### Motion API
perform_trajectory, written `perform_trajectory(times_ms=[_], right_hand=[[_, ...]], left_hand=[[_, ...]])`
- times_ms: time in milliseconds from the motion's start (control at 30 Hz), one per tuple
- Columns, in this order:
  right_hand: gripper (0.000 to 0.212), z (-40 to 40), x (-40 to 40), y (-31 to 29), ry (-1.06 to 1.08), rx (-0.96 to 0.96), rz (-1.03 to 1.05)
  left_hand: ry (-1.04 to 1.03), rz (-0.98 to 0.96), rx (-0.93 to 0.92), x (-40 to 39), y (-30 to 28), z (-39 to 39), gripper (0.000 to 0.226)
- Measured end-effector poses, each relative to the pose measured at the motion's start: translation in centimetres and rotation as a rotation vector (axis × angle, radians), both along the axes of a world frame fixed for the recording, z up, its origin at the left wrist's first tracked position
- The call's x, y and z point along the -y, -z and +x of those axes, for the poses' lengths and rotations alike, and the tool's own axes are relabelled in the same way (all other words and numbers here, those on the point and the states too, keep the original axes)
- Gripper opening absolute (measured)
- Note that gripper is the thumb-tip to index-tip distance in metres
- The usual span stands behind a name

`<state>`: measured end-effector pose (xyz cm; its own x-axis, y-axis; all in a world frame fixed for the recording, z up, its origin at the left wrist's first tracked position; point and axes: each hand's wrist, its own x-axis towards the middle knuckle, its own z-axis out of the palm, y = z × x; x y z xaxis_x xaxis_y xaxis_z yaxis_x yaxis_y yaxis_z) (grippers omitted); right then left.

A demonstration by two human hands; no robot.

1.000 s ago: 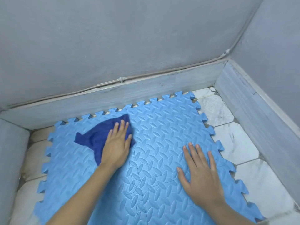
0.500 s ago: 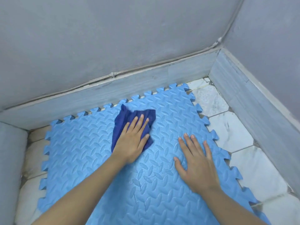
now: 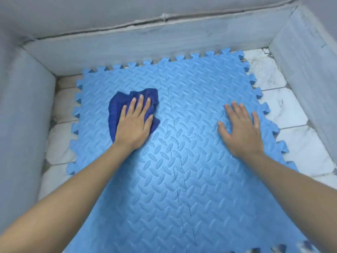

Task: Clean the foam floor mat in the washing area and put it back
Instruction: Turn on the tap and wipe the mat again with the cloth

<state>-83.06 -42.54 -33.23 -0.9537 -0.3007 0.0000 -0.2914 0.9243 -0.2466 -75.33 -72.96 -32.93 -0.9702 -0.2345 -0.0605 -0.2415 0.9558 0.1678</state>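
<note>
A light blue foam mat (image 3: 182, 161) with a ribbed pattern and jigsaw edges lies flat on the tiled floor; a seam runs down its middle. A dark blue cloth (image 3: 116, 110) lies bunched on its left half. My left hand (image 3: 135, 123) presses flat on the cloth with straight fingers. My right hand (image 3: 240, 128) rests flat on the mat's right half, fingers spread, holding nothing.
Grey walls enclose the area: a low skirting (image 3: 155, 42) at the back, a wall (image 3: 20, 125) on the left and another (image 3: 310, 61) on the right. White marble tiles (image 3: 291, 114) show beside the mat on the right and left.
My left hand has slid the cloth leftward and nearer across the mat. The camera has tilted down and shifted, so more of the mat shows. My right hand stays flat on the mat.
</note>
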Motion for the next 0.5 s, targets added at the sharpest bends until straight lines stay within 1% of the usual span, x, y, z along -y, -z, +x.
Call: perform_trajectory(times_ms=[67,133,200,267,300,333,400,500], right_hand=[[0.065,0.3,0.2,0.0,-0.004,0.019,-0.008],[0.066,0.6,0.3,0.0,-0.002,0.03,-0.003],[0.067,0.6,0.4,0.1,-0.017,0.033,0.05],[0.065,0.3,0.8,0.0,-0.023,0.033,0.13],[0.065,0.5,1.0,-0.3,-0.019,0.037,0.163],[0.066,1.1,1.4,-0.6,-0.023,0.048,0.182],[0.067,4.2,2.4,-1.2,-0.09,0.089,0.175],[0.07,10.6,4.0,-0.4,-0.174,0.084,0.16]], left_hand=[[0.039,0.001,0.004,-1.4,0.1,3.7,0.059],[0.166,-0.01,0.017,-2.9,-0.2,11.1,0.06],[0.292,-0.003,0.05,-4.0,-0.3,19.7,0.062],[0.333,-0.033,0.066,-4.3,-0.3,26.6,0.07],[0.333,-0.05,0.076,-3.7,-0.2,28.5,0.074],[0.321,-0.063,0.077,-2.8,-0.1,29.0,0.073],[0.217,-0.077,0.076,-0.6,0.1,27.6,0.062],[-0.107,-0.058,0.034,1.8,-0.1,22.0,0.058]])
